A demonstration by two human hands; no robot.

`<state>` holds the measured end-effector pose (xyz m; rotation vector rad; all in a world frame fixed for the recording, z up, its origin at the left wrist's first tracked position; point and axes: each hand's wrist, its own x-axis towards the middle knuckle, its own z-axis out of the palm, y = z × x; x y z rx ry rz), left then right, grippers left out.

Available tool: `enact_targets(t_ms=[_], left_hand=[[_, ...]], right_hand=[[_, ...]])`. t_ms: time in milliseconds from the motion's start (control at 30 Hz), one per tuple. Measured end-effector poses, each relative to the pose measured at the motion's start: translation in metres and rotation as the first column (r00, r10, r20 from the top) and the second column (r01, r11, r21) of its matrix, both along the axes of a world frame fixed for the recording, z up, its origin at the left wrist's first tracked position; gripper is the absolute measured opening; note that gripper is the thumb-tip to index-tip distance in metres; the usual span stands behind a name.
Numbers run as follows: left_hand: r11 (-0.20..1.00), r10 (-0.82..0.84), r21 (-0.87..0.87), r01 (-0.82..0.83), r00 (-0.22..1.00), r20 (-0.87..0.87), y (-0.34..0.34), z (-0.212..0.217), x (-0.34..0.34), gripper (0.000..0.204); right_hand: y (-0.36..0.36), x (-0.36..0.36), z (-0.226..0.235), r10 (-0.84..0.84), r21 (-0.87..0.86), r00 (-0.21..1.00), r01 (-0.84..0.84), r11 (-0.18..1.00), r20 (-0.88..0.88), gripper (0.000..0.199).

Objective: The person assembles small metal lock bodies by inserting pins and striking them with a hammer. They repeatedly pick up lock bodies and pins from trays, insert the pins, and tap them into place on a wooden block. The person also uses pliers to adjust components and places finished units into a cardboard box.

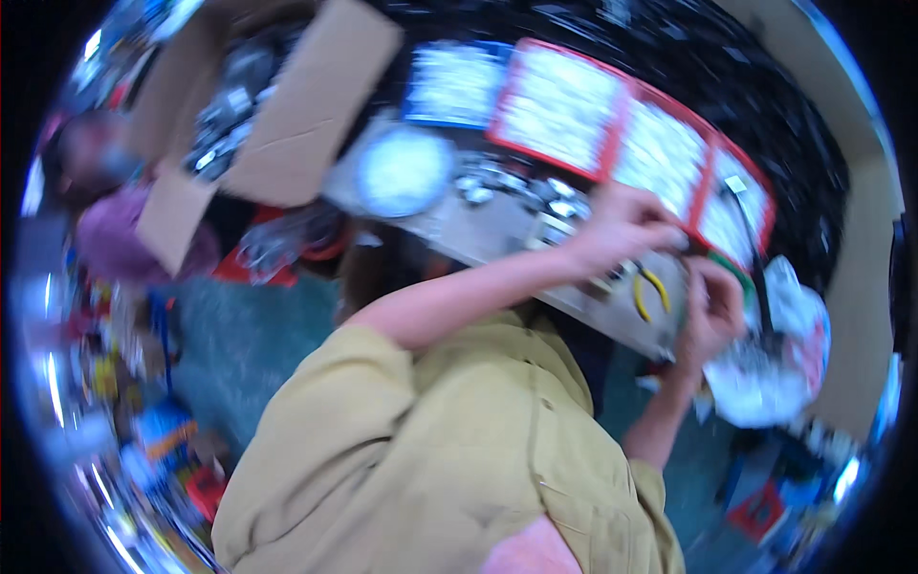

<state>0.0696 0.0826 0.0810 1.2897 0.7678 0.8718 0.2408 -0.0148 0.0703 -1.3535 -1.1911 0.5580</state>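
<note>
Our left hand (pixel 622 230) curls closed at the edge of the red-framed compartment tray (pixel 660 153); what it pinches we cannot tell. Our right hand (pixel 710 311) closes on a thin green wire (pixel 732 270), just right of the yellow-handled pliers (pixel 652 290) on the grey board (pixel 497 230) below both grips.

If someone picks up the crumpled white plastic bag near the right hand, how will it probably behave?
The crumpled white plastic bag would probably be floppy, since its surface is all folds and creases. It looks thin, so likely light for its size. Its glossy sheen suggests it may slip a little under the right hand. The blurred picture hides any contents.
</note>
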Motion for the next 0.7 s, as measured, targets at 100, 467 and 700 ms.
enact_targets(t_ms=[100,467,700], left_hand=[[0.984,0.027,-0.177,-0.003,0.991,0.131,-0.019,0.002,-0.022,0.015],[0.944,0.091,-0.331,0.0,0.962,0.259,-0.036,-0.008,-0.048,0.012],[0.949,0.106,-0.314,-0.008,0.949,0.296,-0.034,-0.01,-0.055,0.012]], right_hand=[[0.008,-0.033,0.009,0.129,0.124,0.987,-0.117,0.985,-0.097,0.015],[0.013,-0.063,0.008,0.093,0.196,0.984,-0.122,0.973,0.15,0.017],[0.016,-0.069,0.014,0.052,0.223,0.937,-0.136,0.965,0.345,0.021]])
